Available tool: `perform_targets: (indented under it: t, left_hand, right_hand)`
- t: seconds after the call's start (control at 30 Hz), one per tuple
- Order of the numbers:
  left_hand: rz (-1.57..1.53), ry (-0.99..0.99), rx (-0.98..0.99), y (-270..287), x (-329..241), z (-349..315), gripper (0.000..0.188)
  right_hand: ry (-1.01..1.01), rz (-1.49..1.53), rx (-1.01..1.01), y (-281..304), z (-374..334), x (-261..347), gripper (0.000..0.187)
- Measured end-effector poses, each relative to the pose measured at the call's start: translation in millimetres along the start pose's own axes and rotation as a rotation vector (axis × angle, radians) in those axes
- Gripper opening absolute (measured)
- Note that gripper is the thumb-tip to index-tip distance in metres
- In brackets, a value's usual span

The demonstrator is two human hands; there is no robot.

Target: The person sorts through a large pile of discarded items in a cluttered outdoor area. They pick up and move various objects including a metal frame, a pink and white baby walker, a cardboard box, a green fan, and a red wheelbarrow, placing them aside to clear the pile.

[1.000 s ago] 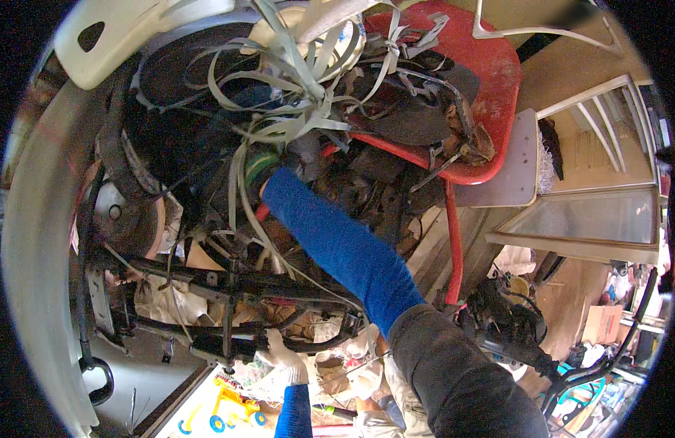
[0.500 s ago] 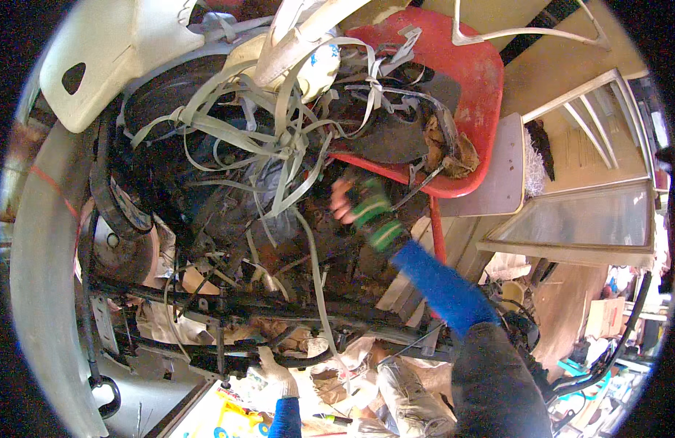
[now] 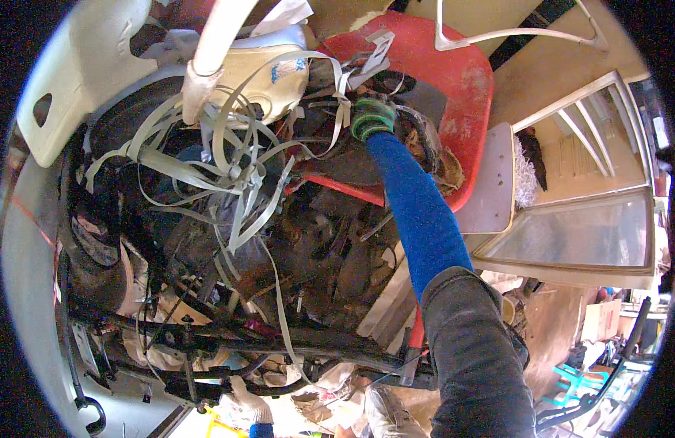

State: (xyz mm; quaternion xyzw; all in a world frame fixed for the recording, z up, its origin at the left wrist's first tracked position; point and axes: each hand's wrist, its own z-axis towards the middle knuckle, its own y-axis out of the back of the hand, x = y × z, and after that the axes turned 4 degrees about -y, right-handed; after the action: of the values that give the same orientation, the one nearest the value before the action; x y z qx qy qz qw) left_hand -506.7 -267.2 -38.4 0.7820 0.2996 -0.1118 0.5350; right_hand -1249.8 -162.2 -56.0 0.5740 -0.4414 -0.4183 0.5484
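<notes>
Over the red tray, our right hand reaches among dark scraps.
Its fingers are hidden, so we cannot tell whether they hold something. Our left hand, gloved in white, is below and left of the tray, near the black frame; its grip also we cannot tell. Pale straps lie left of the tray, one strand just beside the right hand, so we should keep the wrist clear of their loops.

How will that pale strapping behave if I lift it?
The strapping will probably flop, given its loose, curling loops. It looks light, being thin bands. It may snag: loops are tangled and one strand crosses the black frame.
</notes>
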Motion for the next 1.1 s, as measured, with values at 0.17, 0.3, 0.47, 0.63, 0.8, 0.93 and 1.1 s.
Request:
perform_targets:
  t: [0.17, 0.3, 0.47, 0.63, 0.8, 0.93, 1.1]
  left_hand:
    - [-0.142, -0.065, 0.044, 0, 19, 14, 0.072]
    - [-0.259, -0.074, 0.129, 0, 16, 14, 0.073]
    - [-0.400, -0.072, 0.073, -12, 10, 9, 0.070]
    - [-0.672, -0.060, 0.042, -30, 46, 40, 0.069]
    - [-0.650, -0.053, 0.107, -28, 58, 47, 0.065]
    - [-0.734, 0.007, 0.049, -22, 38, 24, 0.050]
    - [-0.948, 0.100, 0.067, -31, 34, 29, 0.053]
  right_hand:
    - [0.185, -0.003, -0.114, -2, -24, -15, 0.035]
    - [0.206, 0.061, -0.196, 8, -63, -32, 0.034]
    - [0.266, -0.027, -0.032, 14, -87, -38, 0.045]
    - [0.218, 0.092, -0.198, 11, -73, -27, 0.042]
    - [0.273, 0.291, -0.322, 48, -44, -87, 0.037]
    - [0.284, 0.436, -0.379, 105, -60, -155, 0.035]
    - [0.238, -0.090, -0.367, 171, -129, -198, 0.030]
